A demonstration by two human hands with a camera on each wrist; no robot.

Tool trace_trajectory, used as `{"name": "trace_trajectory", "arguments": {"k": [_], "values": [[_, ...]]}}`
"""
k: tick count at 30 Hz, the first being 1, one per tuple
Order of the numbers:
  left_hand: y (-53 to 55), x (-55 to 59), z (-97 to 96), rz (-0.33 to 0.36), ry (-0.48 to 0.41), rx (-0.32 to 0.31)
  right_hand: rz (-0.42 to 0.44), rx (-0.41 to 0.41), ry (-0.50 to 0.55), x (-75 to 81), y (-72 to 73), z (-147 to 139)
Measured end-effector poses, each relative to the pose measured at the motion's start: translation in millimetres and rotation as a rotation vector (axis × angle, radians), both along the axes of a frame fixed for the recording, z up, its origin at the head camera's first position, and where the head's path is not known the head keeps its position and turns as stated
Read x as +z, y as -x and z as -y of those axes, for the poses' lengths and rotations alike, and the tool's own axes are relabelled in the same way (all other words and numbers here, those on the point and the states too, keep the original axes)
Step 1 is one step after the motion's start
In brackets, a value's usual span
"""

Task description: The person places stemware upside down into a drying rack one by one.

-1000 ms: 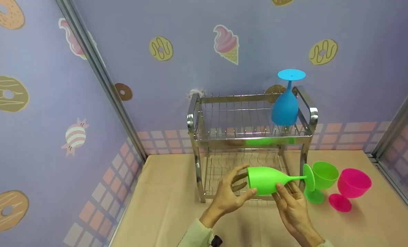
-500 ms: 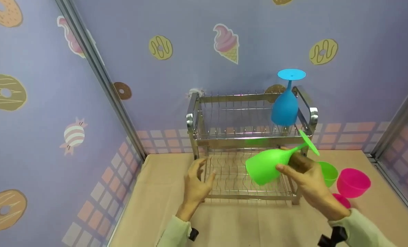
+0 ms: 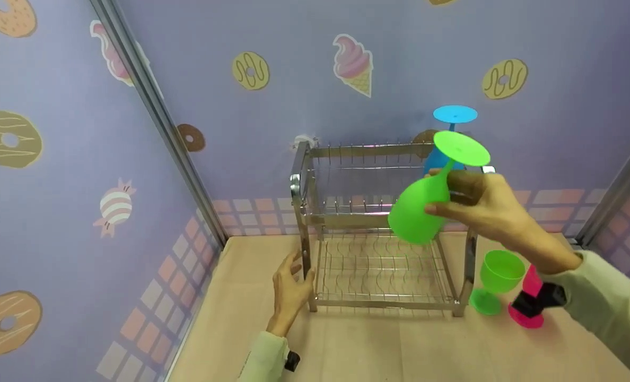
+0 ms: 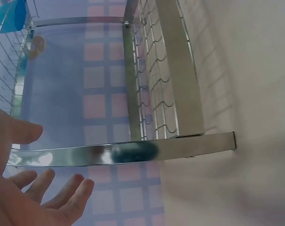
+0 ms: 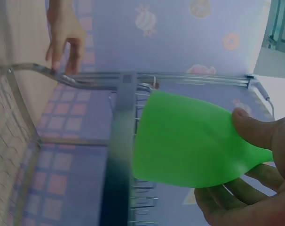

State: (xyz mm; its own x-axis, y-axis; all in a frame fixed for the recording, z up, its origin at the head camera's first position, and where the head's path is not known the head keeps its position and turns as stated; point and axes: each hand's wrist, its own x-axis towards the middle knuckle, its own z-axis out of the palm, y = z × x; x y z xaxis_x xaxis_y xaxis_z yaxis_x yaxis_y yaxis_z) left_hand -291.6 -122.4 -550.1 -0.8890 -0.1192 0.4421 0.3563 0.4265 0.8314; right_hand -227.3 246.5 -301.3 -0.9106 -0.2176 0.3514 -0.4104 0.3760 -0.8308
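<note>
My right hand (image 3: 484, 207) grips a bright green plastic wine glass (image 3: 418, 212) near the stem, with thumb and fingers on the lower bowl. The glass is tilted, foot up and mouth down, in front of the upper tier of a metal two-tier dish rack (image 3: 384, 305). In the right wrist view its bowl overlaps the rack's front bar. My left hand (image 3: 291, 286) is at the rack's front left leg. In the left wrist view, its thumb and loosely bent fingers lie on either side of that leg.
A blue wine glass (image 3: 455, 113) stands upside down at the upper tier's right end, partly hidden. On the table right of the rack stand an upright green goblet (image 3: 502, 271) and a pink goblet (image 3: 527, 318), the latter half covered by my wrist. Patterned walls (image 3: 294, 106) enclose the table.
The green glass has gone from lying level between both hands to tipped mouth down and raised toward the upper tier in my right hand. My left hand has let go and moved left to the leg.
</note>
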Motion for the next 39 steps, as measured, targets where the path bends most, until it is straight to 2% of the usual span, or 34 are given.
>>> {"name": "trace_trajectory", "arguments": {"k": [6, 9, 15, 21, 27, 35, 39], "values": [[7.1, -7.1, 0.8, 0.004, 0.019, 0.055, -0.018, -0.001, -0.089, 32.5, 14.2, 12.5], [10.1, -8.8, 2.3, 0.010, 0.016, 0.063, -0.004, 0.001, -0.095, 45.0, 22.3, 17.7], [14.6, -9.7, 6.2, 0.035, 0.007, 0.017, 0.005, -0.005, -0.090, 64.0, 36.4, 24.7], [18.0, -8.0, 6.7, 0.042, 0.027, -0.025, -0.012, -0.039, -0.118, 73.3, 58.7, 31.5], [18.6, -7.2, 6.5, 0.026, 0.040, -0.034, 0.021, -0.091, -0.098, 66.9, 86.5, 35.2], [18.9, -6.0, 4.1, 0.085, 0.042, -0.023, 0.020, -0.159, -0.138, 39.0, 120.1, 34.2], [20.1, -6.5, 2.2, 0.080, 0.042, -0.028, 0.026, -0.179, -0.140, 26.8, 133.3, 34.2]]}}
